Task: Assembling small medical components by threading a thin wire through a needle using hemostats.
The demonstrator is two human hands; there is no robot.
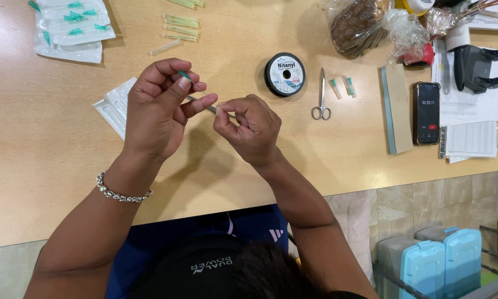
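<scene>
Head view shows us mid-threading, as we judge it: our left hand [159, 108] pinches a green-hubbed needle [185, 77] between thumb and forefinger, its metal shaft pointing toward our right hand [249, 128]. That hand is curled nearly closed, thumb and forefinger pressed together at the shaft's tip, seemingly on a fine line too thin for us to make out. Both hands hover above the table [49, 166], near its middle, with nothing resting on the wood beneath them. A spool [284, 73] of line sits just beyond the right hand, scissors [321, 98] beside it, and packed needles [71, 27] lie at the far left corner. An opened wrapper [115, 108] lies under the left hand. Next, we reckon, comes a steady, tiny push of line into the bore, keeping the needle level and the pinch firm.
</scene>
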